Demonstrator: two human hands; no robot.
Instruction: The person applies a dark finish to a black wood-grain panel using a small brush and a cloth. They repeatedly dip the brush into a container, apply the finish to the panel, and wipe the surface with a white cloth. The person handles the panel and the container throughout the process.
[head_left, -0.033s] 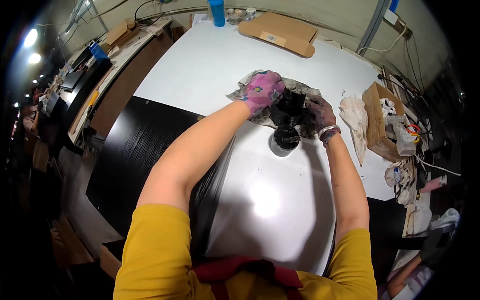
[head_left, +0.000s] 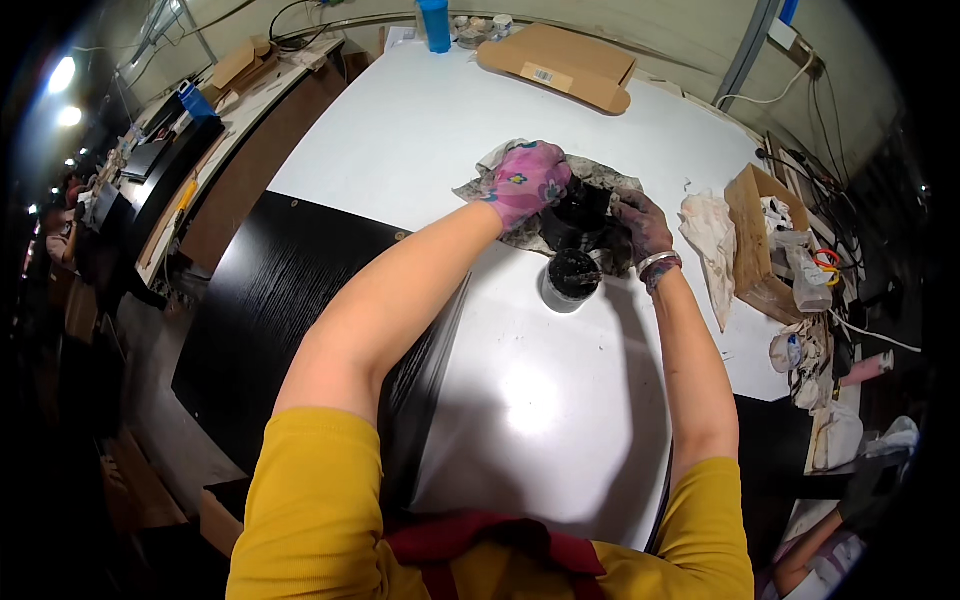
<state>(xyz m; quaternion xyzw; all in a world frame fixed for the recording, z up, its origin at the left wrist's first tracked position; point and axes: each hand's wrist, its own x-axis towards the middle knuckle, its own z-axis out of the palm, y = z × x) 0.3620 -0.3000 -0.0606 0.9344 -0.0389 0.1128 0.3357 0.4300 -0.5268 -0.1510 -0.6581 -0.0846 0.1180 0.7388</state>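
Note:
My left hand (head_left: 527, 183), in a pink glove with a flower pattern, is closed over the left side of a glossy black object (head_left: 577, 218). Its fingertips are hidden, so what they hold does not show. On the other side, my right hand (head_left: 643, 224), in a dark-smeared glove, curls its fingers at the object's right edge. The object's exact kind is unclear. Beneath it spreads a grey, black-stained cloth (head_left: 622, 182). Just in front stands a white tub (head_left: 563, 300) with black paste inside and on its rim.
Black wood-grain panels (head_left: 290, 290) lie stacked at left on the white table (head_left: 420, 130). Flat cardboard (head_left: 560, 62) and a blue cup (head_left: 434, 28) are at the back. To the right are a crumpled whitish cloth (head_left: 708, 245) and a wooden box (head_left: 752, 265) of odds and ends.

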